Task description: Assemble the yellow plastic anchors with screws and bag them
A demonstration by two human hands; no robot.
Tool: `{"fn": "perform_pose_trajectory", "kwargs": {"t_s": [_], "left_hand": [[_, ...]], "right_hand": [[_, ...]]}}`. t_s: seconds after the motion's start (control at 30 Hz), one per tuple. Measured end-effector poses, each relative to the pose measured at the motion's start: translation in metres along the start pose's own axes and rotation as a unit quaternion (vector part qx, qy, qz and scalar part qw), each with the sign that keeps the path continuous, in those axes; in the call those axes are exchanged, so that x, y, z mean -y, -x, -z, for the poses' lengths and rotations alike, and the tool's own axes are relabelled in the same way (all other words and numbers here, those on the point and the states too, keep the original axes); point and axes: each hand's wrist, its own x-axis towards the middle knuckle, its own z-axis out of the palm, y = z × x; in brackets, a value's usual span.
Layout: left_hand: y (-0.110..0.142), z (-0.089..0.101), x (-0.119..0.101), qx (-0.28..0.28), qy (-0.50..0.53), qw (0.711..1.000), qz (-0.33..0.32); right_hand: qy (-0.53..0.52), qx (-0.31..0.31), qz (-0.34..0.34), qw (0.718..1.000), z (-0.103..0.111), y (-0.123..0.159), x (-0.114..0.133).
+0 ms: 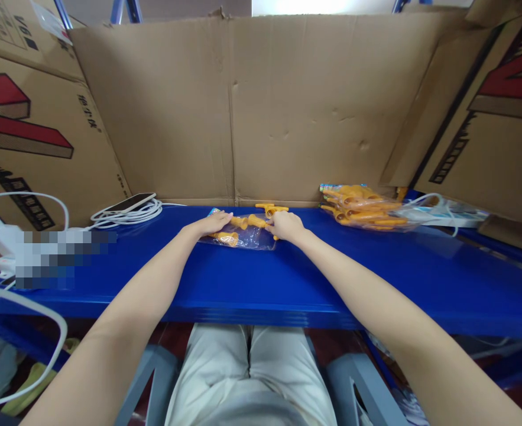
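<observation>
A clear plastic bag (256,239) with several orange plastic pieces lies on the blue tabletop in front of me. Its left end, with a bit of blue print, is held under my left hand (214,223), whose fingers reach over the film. One flared orange piece (226,238) shows inside the bag below that hand. Closed at the bag's right end, my right hand (287,226) grips an orange plastic piece (261,221) that its fingers partly cover. Just behind the right hand, another orange piece (269,208) lies near the cardboard.
A heap of bagged orange pieces (360,207) lies to the right. Beyond it are a white cable (435,198) and flat packages. At the left are a phone (132,203) on a coiled white cable and white plugs (7,239). Cardboard panels (314,106) wall the back and sides.
</observation>
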Motion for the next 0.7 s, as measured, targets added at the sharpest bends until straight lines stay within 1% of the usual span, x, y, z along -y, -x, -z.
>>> {"fn": "perform_pose_trajectory", "kwargs": {"t_s": [0.07,0.23,0.47,0.57,0.63,0.7], "left_hand": [[0.002,0.001,-0.002,0.012,0.004,1.000,0.002],[0.005,0.001,-0.006,0.010,0.044,0.999,-0.005],[0.008,0.003,-0.010,0.014,0.051,0.999,0.001],[0.008,0.002,-0.013,-0.022,0.077,0.997,0.015],[0.008,0.001,-0.014,-0.058,0.119,0.991,0.036],[0.007,0.000,-0.013,-0.080,0.159,0.982,0.053]], "right_hand": [[-0.003,0.000,-0.008,1.000,0.001,-0.001,-0.002],[0.003,0.002,-0.005,1.000,0.002,-0.002,-0.005],[0.023,-0.009,0.001,1.000,-0.003,0.002,0.004],[0.001,-0.027,0.011,1.000,-0.009,0.000,0.007],[-0.038,-0.045,0.012,0.998,-0.015,-0.004,0.007],[-0.096,-0.072,0.022,0.993,-0.022,-0.009,0.006]]}}
